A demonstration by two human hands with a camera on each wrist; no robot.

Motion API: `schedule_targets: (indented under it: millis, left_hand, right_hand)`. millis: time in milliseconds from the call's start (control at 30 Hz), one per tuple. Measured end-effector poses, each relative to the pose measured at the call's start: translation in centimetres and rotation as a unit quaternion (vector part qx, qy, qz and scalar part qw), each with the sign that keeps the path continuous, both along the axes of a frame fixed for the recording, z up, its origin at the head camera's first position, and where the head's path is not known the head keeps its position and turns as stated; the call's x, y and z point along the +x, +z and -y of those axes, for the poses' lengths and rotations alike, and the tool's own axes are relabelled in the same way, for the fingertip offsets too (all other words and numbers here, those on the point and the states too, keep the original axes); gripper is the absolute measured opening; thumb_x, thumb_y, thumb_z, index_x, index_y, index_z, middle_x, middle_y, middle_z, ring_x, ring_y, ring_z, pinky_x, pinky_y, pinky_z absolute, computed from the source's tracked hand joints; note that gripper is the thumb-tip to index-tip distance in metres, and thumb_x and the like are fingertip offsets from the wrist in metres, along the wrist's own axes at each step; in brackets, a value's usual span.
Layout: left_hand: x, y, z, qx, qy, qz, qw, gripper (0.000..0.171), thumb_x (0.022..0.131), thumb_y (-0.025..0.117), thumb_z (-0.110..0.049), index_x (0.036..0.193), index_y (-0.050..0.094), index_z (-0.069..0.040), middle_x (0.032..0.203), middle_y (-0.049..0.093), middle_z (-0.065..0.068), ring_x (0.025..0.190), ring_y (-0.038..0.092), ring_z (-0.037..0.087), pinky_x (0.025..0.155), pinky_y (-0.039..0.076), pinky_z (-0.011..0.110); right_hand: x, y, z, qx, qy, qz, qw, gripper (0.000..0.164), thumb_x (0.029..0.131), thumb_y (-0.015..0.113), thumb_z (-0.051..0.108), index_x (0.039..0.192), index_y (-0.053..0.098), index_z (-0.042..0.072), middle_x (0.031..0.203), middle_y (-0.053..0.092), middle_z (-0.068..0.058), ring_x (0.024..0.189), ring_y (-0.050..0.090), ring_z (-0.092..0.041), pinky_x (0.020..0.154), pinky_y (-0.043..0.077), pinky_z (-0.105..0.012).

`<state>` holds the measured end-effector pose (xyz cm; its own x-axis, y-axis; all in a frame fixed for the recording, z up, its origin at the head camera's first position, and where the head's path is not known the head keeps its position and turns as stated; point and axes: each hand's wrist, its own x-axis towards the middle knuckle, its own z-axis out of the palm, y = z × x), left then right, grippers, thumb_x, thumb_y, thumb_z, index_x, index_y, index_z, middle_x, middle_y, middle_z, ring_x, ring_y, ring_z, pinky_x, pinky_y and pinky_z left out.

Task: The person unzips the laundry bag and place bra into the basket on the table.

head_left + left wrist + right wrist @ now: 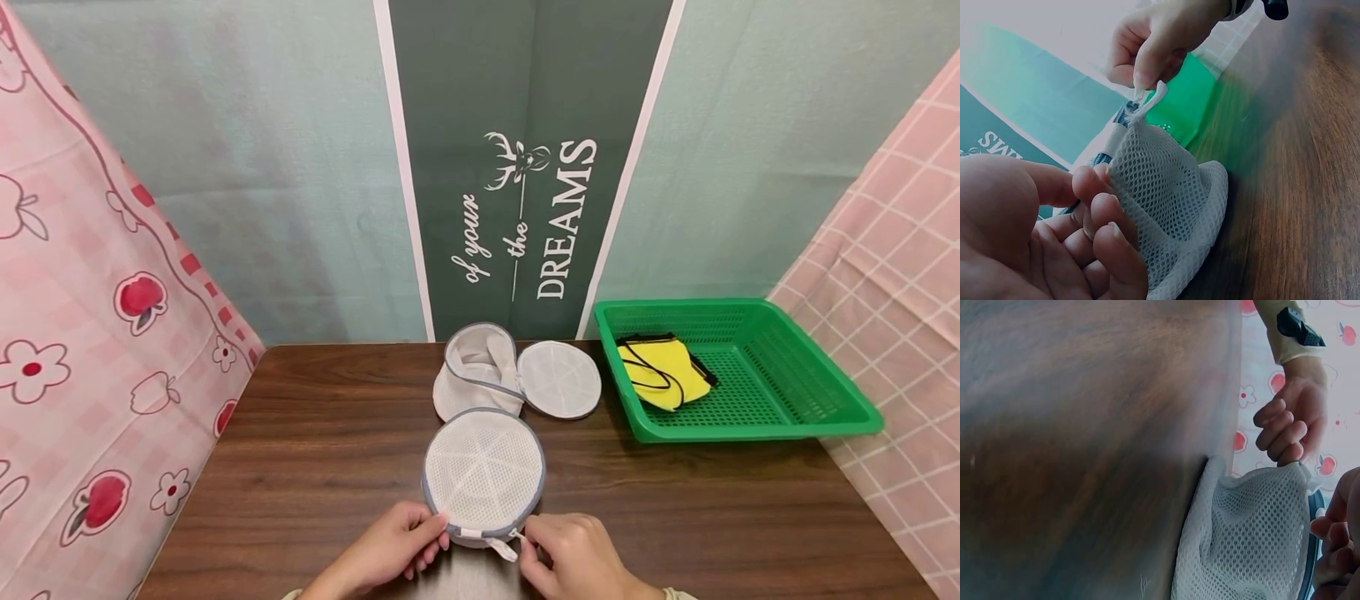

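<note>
Head view: round white mesh bag, grey-rimmed, near middle of the wooden table, between two hands.
Left hand: thumb and index finger pinched on the rim's near left. Right hand: thumb and fingertip clamped on what seems to be the zip pull, largely covered, near right. Just beyond: second mesh bag, round lid laid open rightward. Far right: green basket containing one yellow, black-trimmed article.

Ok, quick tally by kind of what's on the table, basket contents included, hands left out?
White mesh bags: 2
Green basket: 1
Yellow folded item with black trim: 1
Total: 4
</note>
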<state>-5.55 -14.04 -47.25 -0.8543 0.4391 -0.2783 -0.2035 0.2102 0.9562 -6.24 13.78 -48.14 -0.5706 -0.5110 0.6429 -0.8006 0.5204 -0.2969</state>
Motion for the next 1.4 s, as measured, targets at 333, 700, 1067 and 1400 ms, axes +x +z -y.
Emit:
schedule_targets:
  millis: [333,700,1067,1400]
  left_hand:
    - [-0.1,0.4,0.1,0.001,0.003,-0.005,1.0,0.037,0.106,0.053,-0.022,0.087,0.065,0.008,0.065,0.054,-0.001,0.054,0.047,0.004,0.045,0.04,0.017]
    - [-0.1,0.3,0.1,0.0,0.002,-0.012,0.9999,0.037,0.106,0.053,-0.022,0.086,0.065,0.007,0.065,0.054,-0.001,0.054,0.047,0.004,0.045,0.04,0.017]
    - [-0.1,0.1,0.0,-0.001,0.006,-0.008,1.0,0.037,0.106,0.053,-0.022,0.086,0.065,0.006,0.065,0.054,-0.001,0.054,0.047,0.004,0.045,0.04,0.017]
    - [0.0,0.1,0.1,0.001,0.006,-0.001,1.0,0.038,0.106,0.053,-0.022,0.087,0.064,0.009,0.065,0.054,-0.001,0.055,0.047,0.005,0.045,0.04,0.017]
  right_hand:
    - [-0.6,0.5,-0.9,0.014,-0.011,0.002,1.0,0.031,0.069,0.069,0.009,0.064,0.042,0.024,0.06,0.028,0.018,0.056,0.023,0.008,0.05,0.019,-0.008]
    - [-1.1,0.5,-1.9,0.019,-0.036,0.006,0.999,0.029,0.071,0.067,0.008,0.063,0.043,0.024,0.06,0.027,0.018,0.056,0.022,0.008,0.05,0.017,-0.008]
    - [-1.2,0.4,-2.1,0.021,-0.04,0.008,0.999,0.029,0.071,0.067,0.008,0.063,0.045,0.024,0.06,0.029,0.018,0.054,0.024,0.008,0.049,0.018,-0.008]
    - [-1.7,0.5,-2.6,0.018,-0.07,-0.005,0.997,0.028,0.071,0.065,0.009,0.063,0.043,0.025,0.059,0.029,0.019,0.052,0.025,0.007,0.048,0.019,-0.009]
